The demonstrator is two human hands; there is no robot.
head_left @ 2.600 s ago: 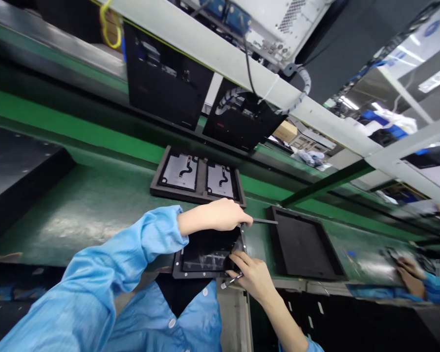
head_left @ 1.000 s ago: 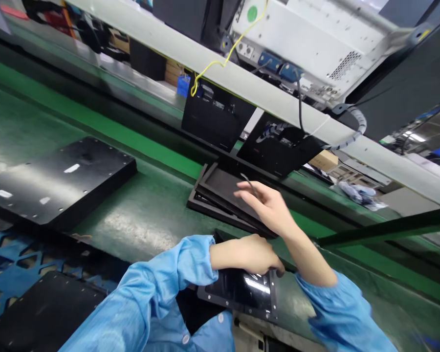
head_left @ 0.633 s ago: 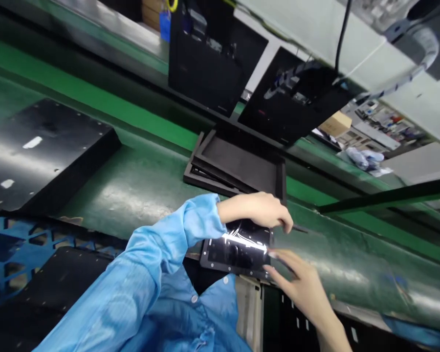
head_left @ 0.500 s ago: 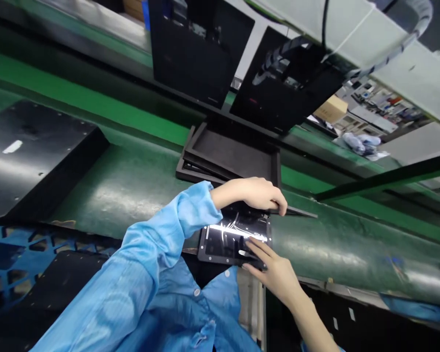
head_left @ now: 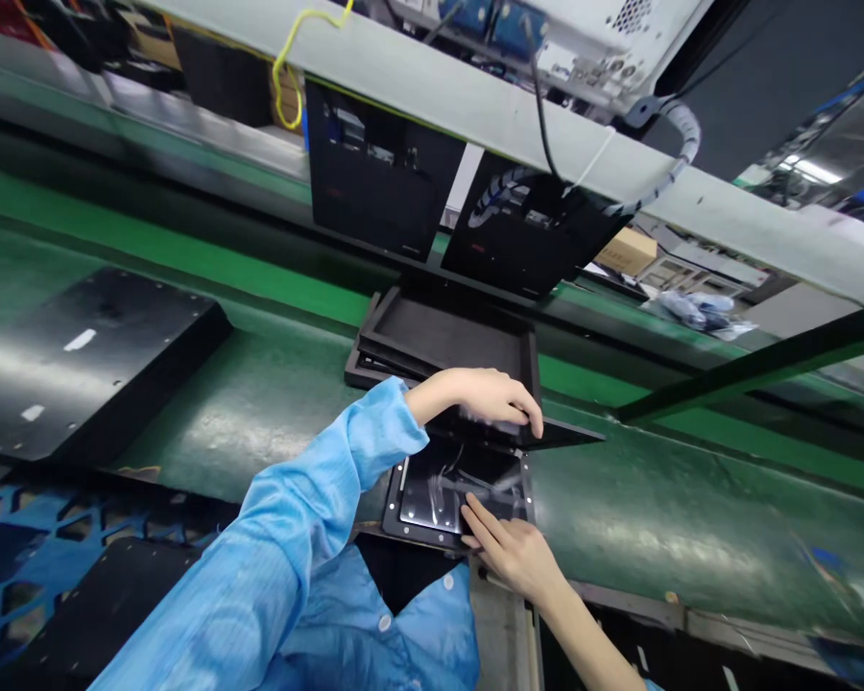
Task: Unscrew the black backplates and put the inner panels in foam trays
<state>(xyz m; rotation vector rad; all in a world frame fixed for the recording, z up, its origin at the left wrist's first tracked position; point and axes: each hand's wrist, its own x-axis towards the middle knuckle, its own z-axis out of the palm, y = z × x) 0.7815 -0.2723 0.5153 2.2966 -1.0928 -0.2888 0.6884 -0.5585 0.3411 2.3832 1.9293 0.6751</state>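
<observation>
A black-framed panel with a glossy screen-like face (head_left: 432, 494) lies flat near the front edge of the green bench. White reflections and wrinkle-like streaks cross its face. My left hand (head_left: 493, 395) reaches over it, fingers closed on the edge of a thin dark plate (head_left: 565, 435) that stands tilted along the panel's far side. Most of that plate is hidden by the hand and forearm. My right hand (head_left: 515, 552) rests at the panel's near right corner, with the index and middle fingers stretched onto the glossy face.
Behind my left hand sits a stack of dark shallow trays (head_left: 453, 331). A large black metal housing (head_left: 93, 355) lies on the green bench (head_left: 619, 509) at left. Two black panels (head_left: 381, 182) stand beyond, under a pale beam (head_left: 439, 86). A dark diagonal bar (head_left: 756, 369) crosses at right.
My head view has tilted up, showing more of the beam. My right hand's fingers have moved left along the glossy face and drawn closer together. My left hand keeps the thin plate, which leans differently.
</observation>
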